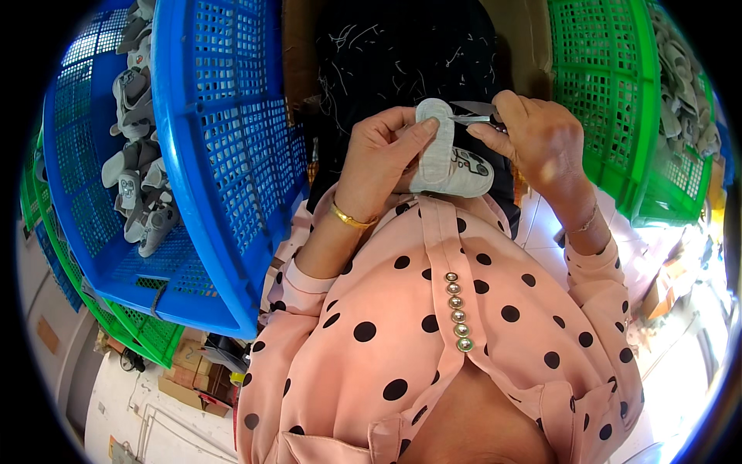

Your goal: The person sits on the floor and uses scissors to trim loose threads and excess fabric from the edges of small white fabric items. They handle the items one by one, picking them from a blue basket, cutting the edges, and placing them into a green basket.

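Observation:
My left hand (380, 155) is closed on a pale grey shoe upper (454, 176), thumb pressed on its rounded strap. The upper carries a dark printed pattern on its toe part. In my right hand (545, 147) is a pair of small scissors (468, 120) with metal blades and a dark handle. The blades point left, their tips at the edge of the strap. Whether they touch the cloth or a thread I cannot make out. My right fingers hide most of the handle.
A blue plastic basket (205, 185) at left holds several grey shoe uppers (139, 185). To the right stands a green basket (618, 93) with more grey pieces (680, 85). White thread scraps lie on the dark cloth (402, 54) between them. Cardboard boxes (193, 367) stand lower left.

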Demonstrator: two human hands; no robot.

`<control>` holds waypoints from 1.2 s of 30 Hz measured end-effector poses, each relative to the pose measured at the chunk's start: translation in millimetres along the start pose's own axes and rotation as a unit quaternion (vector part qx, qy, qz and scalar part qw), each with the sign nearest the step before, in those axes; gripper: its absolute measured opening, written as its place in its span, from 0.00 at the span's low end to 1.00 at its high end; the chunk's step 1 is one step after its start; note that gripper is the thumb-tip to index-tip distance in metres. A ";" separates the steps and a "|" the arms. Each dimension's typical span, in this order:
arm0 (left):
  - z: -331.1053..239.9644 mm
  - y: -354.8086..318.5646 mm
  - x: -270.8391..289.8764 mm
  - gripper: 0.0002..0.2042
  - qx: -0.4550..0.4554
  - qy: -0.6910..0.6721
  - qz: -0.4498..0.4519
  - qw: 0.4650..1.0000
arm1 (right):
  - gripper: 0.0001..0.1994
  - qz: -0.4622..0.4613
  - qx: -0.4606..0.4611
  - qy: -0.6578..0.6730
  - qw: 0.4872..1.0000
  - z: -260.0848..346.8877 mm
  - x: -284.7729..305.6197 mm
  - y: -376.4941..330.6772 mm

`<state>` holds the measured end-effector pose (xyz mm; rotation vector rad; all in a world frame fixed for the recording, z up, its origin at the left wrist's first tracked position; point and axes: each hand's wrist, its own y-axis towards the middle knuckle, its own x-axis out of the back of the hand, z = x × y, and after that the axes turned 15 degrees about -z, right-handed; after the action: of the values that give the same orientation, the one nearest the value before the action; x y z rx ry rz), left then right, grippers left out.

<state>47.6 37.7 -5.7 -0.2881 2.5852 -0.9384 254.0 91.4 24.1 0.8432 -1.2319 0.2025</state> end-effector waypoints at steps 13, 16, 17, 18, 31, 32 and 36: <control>-0.5 -0.7 0.3 0.07 0.004 0.002 -0.005 1.000 | 0.22 -0.005 -0.003 -0.031 1.000 5.7 5.9 2.4; -0.4 -1.3 -0.5 0.07 0.011 -0.003 -0.010 1.000 | 0.21 -0.008 -0.001 -0.017 1.000 5.0 5.1 2.2; -1.2 -1.7 -0.9 0.07 0.014 -0.004 -0.008 1.000 | 0.21 -0.008 0.002 -0.010 1.000 4.5 4.5 2.3; -2.4 -2.3 -1.3 0.06 0.016 -0.005 -0.005 1.000 | 0.21 -0.007 0.002 -0.007 1.000 4.4 4.0 2.4; 3.5 2.3 1.4 0.07 0.001 0.006 -0.021 1.000 | 0.21 0.016 -0.039 0.059 0.997 0.1 0.8 -7.8; 3.0 2.2 1.1 0.07 0.001 0.005 -0.017 1.000 | 0.21 0.018 -0.023 0.033 0.999 -0.8 3.8 -5.9; 0.4 2.0 1.0 0.07 0.003 0.003 0.000 1.000 | 0.21 0.017 0.018 0.019 0.999 1.8 7.0 1.2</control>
<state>46.7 38.7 -7.6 -0.2849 2.5884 -0.9482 254.4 88.9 31.0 0.8467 -1.2105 0.2689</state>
